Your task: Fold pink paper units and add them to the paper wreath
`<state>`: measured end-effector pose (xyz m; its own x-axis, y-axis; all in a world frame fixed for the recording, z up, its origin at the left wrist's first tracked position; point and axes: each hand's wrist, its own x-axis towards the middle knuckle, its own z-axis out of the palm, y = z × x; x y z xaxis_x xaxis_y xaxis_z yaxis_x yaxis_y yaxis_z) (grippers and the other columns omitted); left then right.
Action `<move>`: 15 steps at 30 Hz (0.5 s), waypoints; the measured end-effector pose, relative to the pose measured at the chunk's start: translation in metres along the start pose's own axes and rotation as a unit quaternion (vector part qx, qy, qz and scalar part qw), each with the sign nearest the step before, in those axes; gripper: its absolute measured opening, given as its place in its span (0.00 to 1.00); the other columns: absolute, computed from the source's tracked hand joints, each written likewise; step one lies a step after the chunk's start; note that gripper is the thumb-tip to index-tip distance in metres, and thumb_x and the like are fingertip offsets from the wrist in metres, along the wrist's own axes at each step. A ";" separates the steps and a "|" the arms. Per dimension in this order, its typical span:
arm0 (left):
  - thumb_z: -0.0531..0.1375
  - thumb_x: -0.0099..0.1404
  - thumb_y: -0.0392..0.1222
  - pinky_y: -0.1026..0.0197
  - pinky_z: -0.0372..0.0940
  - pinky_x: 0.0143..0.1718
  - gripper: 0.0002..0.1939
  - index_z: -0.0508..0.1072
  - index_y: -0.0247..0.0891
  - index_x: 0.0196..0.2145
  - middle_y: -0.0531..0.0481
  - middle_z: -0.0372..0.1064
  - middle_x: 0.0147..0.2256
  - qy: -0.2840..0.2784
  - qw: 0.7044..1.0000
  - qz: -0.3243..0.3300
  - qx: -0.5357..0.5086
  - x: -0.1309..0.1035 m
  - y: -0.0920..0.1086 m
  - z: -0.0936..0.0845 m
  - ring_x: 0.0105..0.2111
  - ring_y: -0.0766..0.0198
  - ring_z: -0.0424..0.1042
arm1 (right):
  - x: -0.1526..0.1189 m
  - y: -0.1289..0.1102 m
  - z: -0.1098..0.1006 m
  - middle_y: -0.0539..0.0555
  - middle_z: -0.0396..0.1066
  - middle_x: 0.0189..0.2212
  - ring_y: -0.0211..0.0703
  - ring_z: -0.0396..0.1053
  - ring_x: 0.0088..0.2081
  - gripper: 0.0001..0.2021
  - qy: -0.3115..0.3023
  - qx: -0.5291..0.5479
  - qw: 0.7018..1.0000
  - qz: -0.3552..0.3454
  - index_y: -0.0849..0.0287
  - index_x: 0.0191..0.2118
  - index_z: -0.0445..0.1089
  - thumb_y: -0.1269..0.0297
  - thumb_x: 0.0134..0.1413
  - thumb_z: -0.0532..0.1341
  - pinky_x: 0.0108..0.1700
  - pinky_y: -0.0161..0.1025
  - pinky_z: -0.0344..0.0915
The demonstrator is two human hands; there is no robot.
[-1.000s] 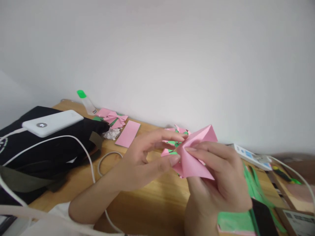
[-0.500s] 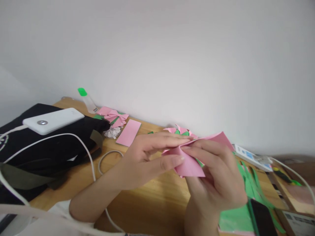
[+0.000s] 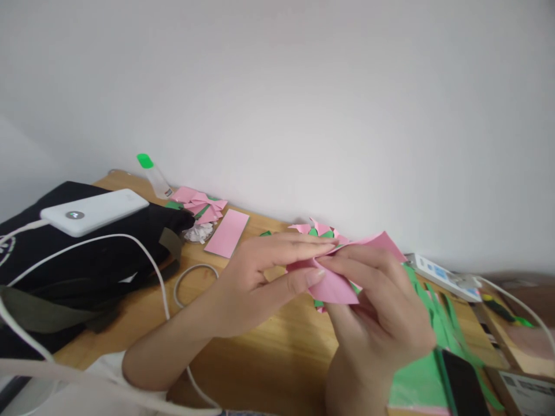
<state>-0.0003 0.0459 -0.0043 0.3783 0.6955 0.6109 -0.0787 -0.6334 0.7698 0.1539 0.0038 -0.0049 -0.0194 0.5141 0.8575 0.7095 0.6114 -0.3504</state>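
Above the wooden table (image 3: 277,358), a folded piece of pink paper (image 3: 333,289) is held between both hands. My left hand (image 3: 264,277) pinches its left side, thumb in front and fingers along the top edge. From the right, my right hand (image 3: 381,294) grips the same paper near the middle fold, its thumb partly hidden underneath. One corner sticks up behind the right fingers. Bits of green show at the paper's lower edge; whether they belong to it I cannot tell. Behind the hands lies a pink and green folded paper piece (image 3: 321,232).
A flat pink strip (image 3: 228,233), pink paper bows (image 3: 203,205) and a green-capped glue bottle (image 3: 155,178) lie back left. At left, a white power bank (image 3: 95,212) rests on a black bag (image 3: 156,254). Green paper (image 3: 420,381), a phone (image 3: 463,384) and a power strip (image 3: 442,277) are at right.
The pink paper's raised right corner has shifted slightly left, and its lower front corner has risen a little. Both hands keep nearly the same grip.
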 end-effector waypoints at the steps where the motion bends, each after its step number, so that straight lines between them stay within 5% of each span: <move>1: 0.60 0.65 0.31 0.57 0.71 0.55 0.16 0.77 0.41 0.49 0.49 0.77 0.48 0.000 1.000 0.003 -0.001 0.000 0.000 0.000 0.50 0.59 0.75 | 0.000 0.000 0.000 0.52 0.74 0.33 0.40 0.71 0.32 0.09 0.000 0.002 1.000 -0.001 0.56 0.40 0.76 0.74 0.53 0.66 0.32 0.38 0.71; 15: 0.57 0.68 0.31 0.61 0.66 0.60 0.17 0.74 0.38 0.53 0.49 0.74 0.52 -0.007 1.000 -0.002 -0.022 -0.001 -0.003 0.004 0.54 0.63 0.72 | -0.001 -0.001 0.002 0.51 0.75 0.34 0.40 0.72 0.35 0.13 0.017 0.005 1.000 0.019 0.57 0.40 0.77 0.78 0.49 0.67 0.33 0.37 0.72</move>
<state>0.0027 0.0459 -0.0083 0.3917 0.6934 0.6048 -0.1181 -0.6140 0.7804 0.1518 0.0043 -0.0062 0.0313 0.5175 0.8551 0.7021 0.5975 -0.3873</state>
